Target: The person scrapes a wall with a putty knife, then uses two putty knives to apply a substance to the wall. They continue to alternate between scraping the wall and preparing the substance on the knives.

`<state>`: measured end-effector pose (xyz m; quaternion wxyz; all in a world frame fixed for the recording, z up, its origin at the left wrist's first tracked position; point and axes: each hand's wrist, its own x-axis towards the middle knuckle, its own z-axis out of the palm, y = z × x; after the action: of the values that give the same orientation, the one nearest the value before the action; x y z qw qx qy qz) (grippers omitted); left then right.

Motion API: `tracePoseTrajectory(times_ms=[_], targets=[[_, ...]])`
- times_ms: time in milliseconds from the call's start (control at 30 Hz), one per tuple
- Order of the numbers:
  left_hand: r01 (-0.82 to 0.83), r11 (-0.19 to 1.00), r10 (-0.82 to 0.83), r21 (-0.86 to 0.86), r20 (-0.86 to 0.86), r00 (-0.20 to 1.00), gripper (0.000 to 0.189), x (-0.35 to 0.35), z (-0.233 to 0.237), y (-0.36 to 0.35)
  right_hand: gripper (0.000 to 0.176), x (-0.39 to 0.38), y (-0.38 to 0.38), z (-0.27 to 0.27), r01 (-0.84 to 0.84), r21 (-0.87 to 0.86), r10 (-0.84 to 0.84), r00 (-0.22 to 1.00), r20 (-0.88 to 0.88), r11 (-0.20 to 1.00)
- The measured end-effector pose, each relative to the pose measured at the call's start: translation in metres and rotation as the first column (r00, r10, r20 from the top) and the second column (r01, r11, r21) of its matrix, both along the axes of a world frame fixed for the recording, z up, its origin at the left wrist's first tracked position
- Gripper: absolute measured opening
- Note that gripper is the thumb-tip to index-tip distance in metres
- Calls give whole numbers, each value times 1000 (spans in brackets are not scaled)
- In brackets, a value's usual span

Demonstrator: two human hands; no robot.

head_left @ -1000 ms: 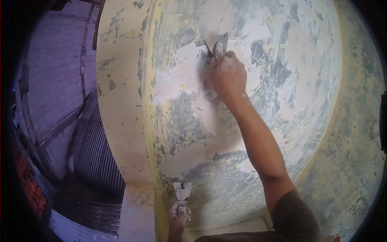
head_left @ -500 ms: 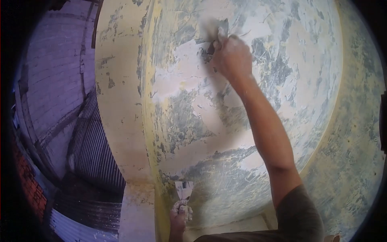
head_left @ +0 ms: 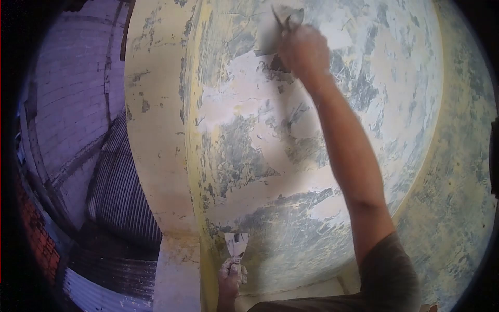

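Note:
My right hand (head_left: 305,51) is raised high against the patchy wall (head_left: 270,151), its fingers closed round a putty knife (head_left: 287,16) whose blade is at the wall and blurred by motion. Low in the view, my left hand (head_left: 232,275) grips a second putty knife (head_left: 236,245), blade upward and smeared with pale filler. White filler marks both hands. Pale patches and streaks cover the grey-green and yellow surface around the right hand.
To the left, past the yellowish wall edge (head_left: 156,130), are a block wall (head_left: 73,88), corrugated sheets (head_left: 122,182) and red bricks (head_left: 41,239). Another mottled wall section (head_left: 457,182) stands at the right.
My right hand and its putty knife have moved up and slightly right along the wall. My left hand is nearly where it was, still holding its knife.

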<state>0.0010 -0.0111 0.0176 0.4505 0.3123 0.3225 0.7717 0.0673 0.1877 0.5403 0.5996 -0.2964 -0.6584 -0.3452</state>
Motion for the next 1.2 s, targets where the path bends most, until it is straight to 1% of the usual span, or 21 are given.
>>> tracePoseTrajectory(times_ms=[33, 100, 200, 233, 300, 367, 433, 467, 500, 533, 567, 633, 667, 733, 833, 867, 900, 967, 1033, 1100, 1200], targets=[[-15, 1000, 15, -10, 6, 1000, 24, -1, 0, 0, 26, -4, -1, -15, 15, 50, -17, 999, 36, 999], [-39, 999, 39, -14, 16, 999, 25, -1, 5, -1, 22, -5, -12, -52, -21, -50, 24, 997, 67, 999], [-27, 999, 28, -46, 22, 999, 23, 0, 13, -5, 23, 8, -18, -90, -79, -51, 84, 990, 112, 996], [-25, 999, 26, -47, 24, 999, 22, 0, 12, -5, 23, 15, -26, -92, -83, -48, 88, 990, 111, 995], [-26, 999, 27, -45, 28, 999, 22, 0, 10, -1, 23, 29, -51, -81, -54, -237, 88, 987, 137, 970], [-15, 999, 15, -46, -17, 1000, 29, 0, 5, 0, 32, 31, -43, -50, -32, -32, 35, 995, 91, 999], [-4, 999, 3, -45, -10, 1000, 29, 0, 1, 3, 31, 30, -23, -21, -134, 80, 133, 991, 19, 988], [0, 999, 0, -36, 3, 1000, 30, -1, -1, 4, 31, 28, -18, -17, -129, 75, 128, 992, 15, 989], [5, 999, -5, -39, 2, 1000, 30, -1, -2, 5, 29, 24, -15, -15, -59, 17, 59, 998, 8, 998], [-8, 999, 8, -44, 11, 1000, 30, -1, -4, 5, 28, 20, -14, -16, 13, -41, -13, 1000, 7, 999], [-19, 999, 20, -50, 23, 1000, 30, -1, -6, 4, 28, 17, -14, -25, 21, -45, -21, 1000, 9, 999], [-16, 998, 17, -56, 12, 1000, 25, -3, 4, 0, 26, 11, -18, -61, -12, -226, 5, 999, -33, 974], [-25, 998, 24, -61, -7, 1000, 21, -3, 8, -2, 26, 10, -20, -79, -9, -230, 3, 1000, -27, 973], [-32, 998, 31, -58, -22, 999, 25, -3, 8, 0, 25, 9, -27, -107, -161, -130, 161, 987, -11, 978], [-46, 999, 45, -29, -29, 999, 29, -2, 7, -1, 22, 17, -49, -96, -138, -226, 137, 990, -19, 964], [-43, 999, 43, -12, -15, 999, 28, -1, 6, -1, 22, 16, -40, -82, -225, -98, 222, 974, -40, 969], [-43, 999, 43, -13, -19, 999, 28, 0, 5, -1, 22, 14, -31, -63, -225, -97, 222, 974, -45, 969], [-18, 1000, 18, -9, -16, 1000, 28, 1, 4, 1, 24, 8, -15, -26, -218, 119, 225, 973, -51, 969], [-21, 1000, 20, -20, -14, 1000, 25, 2, 6, 0, 24, 3, -7, -9, -167, 71, 170, 985, -39, 983], [-18, 999, 18, -35, -1, 1000, 22, 2, 6, -2, 24, 1, -5, -16, -109, 18, 110, 994, -14, 994], [-23, 995, 24, -100, 8, 1000, 21, 4, 11, -3, 24, 3, -13, -73, -82, -91, 89, 993, 76, 993]])
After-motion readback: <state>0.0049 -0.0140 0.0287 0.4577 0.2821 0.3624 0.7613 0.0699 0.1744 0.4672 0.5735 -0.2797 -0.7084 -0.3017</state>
